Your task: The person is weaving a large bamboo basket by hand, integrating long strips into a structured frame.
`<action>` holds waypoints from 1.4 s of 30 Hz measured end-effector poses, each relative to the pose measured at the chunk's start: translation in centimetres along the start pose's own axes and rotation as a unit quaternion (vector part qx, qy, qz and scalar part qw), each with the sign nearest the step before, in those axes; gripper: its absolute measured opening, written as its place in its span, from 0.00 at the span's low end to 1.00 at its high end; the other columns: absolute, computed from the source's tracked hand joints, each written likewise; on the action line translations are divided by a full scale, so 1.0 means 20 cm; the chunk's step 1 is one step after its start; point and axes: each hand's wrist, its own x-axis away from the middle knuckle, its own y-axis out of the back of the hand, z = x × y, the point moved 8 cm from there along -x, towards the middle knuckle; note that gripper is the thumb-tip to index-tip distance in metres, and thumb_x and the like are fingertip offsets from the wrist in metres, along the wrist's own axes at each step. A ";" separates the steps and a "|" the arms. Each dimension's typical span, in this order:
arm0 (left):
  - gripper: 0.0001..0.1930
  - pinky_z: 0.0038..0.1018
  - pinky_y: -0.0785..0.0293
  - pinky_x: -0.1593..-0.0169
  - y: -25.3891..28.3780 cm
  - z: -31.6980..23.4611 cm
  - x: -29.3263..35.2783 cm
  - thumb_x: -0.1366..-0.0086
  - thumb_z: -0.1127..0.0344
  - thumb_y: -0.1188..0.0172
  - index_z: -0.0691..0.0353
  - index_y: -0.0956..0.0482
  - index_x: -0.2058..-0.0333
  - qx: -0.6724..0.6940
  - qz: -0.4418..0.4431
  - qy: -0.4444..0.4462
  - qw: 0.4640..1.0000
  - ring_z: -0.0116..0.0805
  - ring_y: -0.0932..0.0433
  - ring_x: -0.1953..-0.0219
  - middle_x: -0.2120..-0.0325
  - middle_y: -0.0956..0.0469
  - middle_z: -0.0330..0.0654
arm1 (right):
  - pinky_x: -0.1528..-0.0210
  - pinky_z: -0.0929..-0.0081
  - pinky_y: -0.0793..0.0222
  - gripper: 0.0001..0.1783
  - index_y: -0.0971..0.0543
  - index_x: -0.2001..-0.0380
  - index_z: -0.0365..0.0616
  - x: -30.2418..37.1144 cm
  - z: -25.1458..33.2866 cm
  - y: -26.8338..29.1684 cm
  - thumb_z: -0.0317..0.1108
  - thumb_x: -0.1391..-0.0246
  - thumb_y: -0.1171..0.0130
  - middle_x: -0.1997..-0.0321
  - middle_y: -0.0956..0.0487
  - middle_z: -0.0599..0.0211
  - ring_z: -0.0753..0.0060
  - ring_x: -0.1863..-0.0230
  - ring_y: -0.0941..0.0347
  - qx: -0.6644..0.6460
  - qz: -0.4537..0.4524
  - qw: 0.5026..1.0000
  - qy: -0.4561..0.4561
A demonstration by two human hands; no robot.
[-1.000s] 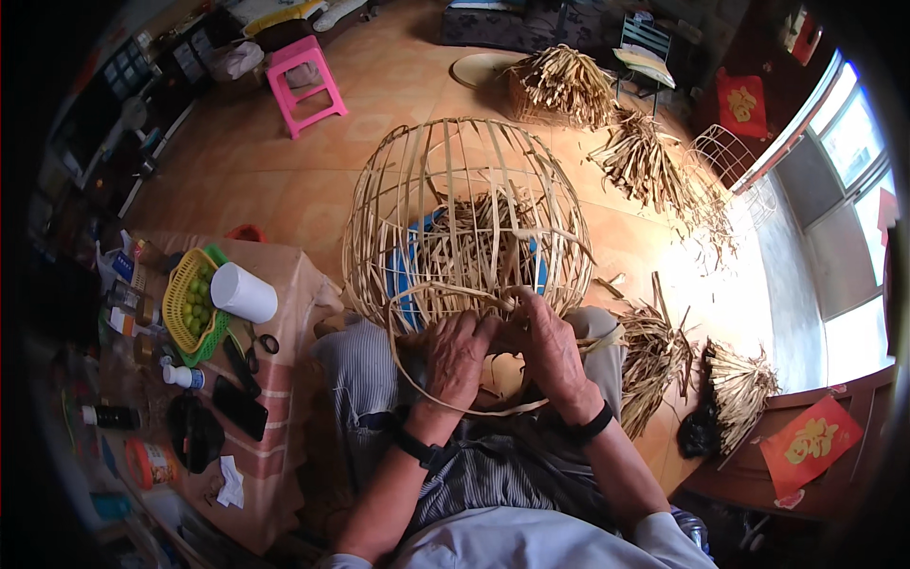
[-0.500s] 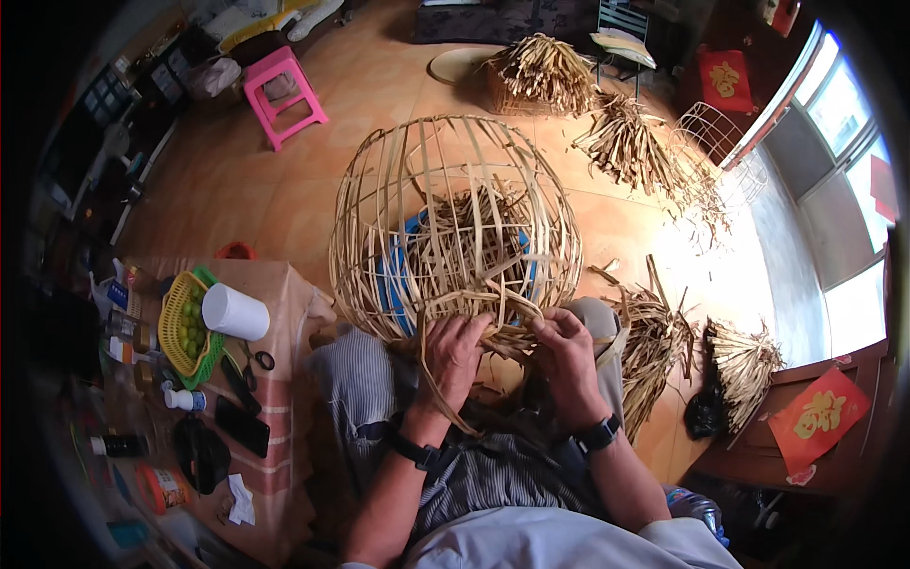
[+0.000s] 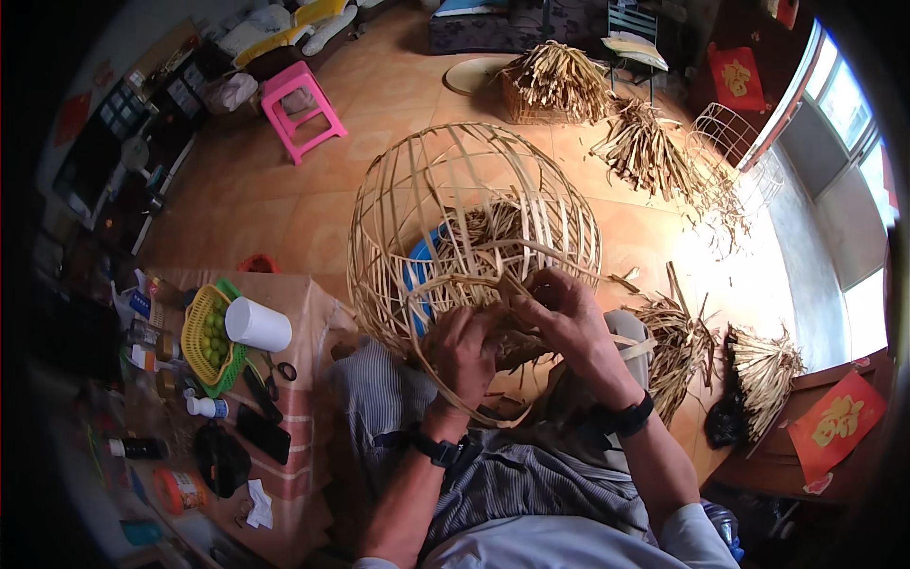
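Observation:
A large open-work basket (image 3: 363, 237) of pale flat strips lies tilted in front of my knees, its rim toward me. My left hand (image 3: 463, 353) is closed round the near rim, its fingertips partly hidden among the strips. Just right of it, my right hand (image 3: 569, 318) pinches a flat tan strip (image 3: 513, 290) at the rim. A long loose strip (image 3: 445, 391) loops from the rim round the outside of my left hand. Behind the basket's ribs show a blue tub (image 3: 418, 261) and a heap of dry strips (image 3: 479, 226).
Bundles of dry strips (image 3: 645, 152) lie on the tiled floor to the right, near a wire frame (image 3: 725, 133). At left, a cloth-covered table (image 3: 299, 322) carries a yellow basket of green fruit (image 3: 210, 337), a white canister (image 3: 258, 325), scissors (image 3: 282, 372) and a phone (image 3: 263, 434). A pink stool (image 3: 301, 114) stands beyond.
My right hand has risen and turned inward at the rim, drawing a strip up. My left hand stays at the rim. The whole view has shifted slightly.

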 end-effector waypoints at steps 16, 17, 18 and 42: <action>0.17 0.42 0.22 0.48 0.09 0.33 0.19 0.39 0.82 0.35 0.62 0.15 0.51 0.048 0.093 0.149 0.983 0.53 0.16 0.55 0.60 0.16 0.48 | 0.64 0.79 0.25 0.14 0.21 0.55 0.41 0.03 -0.26 -0.15 0.33 0.34 0.26 0.68 0.16 0.73 0.85 0.66 0.22 -0.174 0.020 0.984 -0.039; 0.19 0.43 0.22 0.48 0.10 0.32 0.15 0.42 0.82 0.35 0.62 0.15 0.52 0.017 0.114 0.097 0.989 0.53 0.16 0.55 0.60 0.15 0.48 | 0.65 0.75 0.24 0.15 0.21 0.54 0.40 0.03 -0.22 -0.15 0.34 0.35 0.25 0.69 0.16 0.69 0.80 0.67 0.20 -0.064 0.016 0.998 0.009; 0.20 0.43 0.22 0.48 0.10 0.31 0.12 0.44 0.82 0.35 0.62 0.15 0.52 -0.015 0.135 0.044 0.990 0.53 0.16 0.55 0.61 0.14 0.48 | 0.65 0.70 0.23 0.17 0.22 0.54 0.40 0.05 -0.17 -0.17 0.35 0.37 0.24 0.70 0.16 0.64 0.74 0.68 0.18 0.047 0.012 0.997 0.058; 0.10 0.39 0.19 0.46 0.22 0.04 0.07 0.32 0.74 0.33 0.60 0.11 0.54 -0.092 0.058 0.011 0.994 0.47 0.16 0.53 0.59 0.13 0.46 | 0.73 0.79 0.34 0.21 0.19 0.59 0.45 0.31 -0.38 -0.01 0.51 0.20 0.48 0.71 0.18 0.74 0.85 0.77 0.31 -0.107 0.014 0.989 -0.102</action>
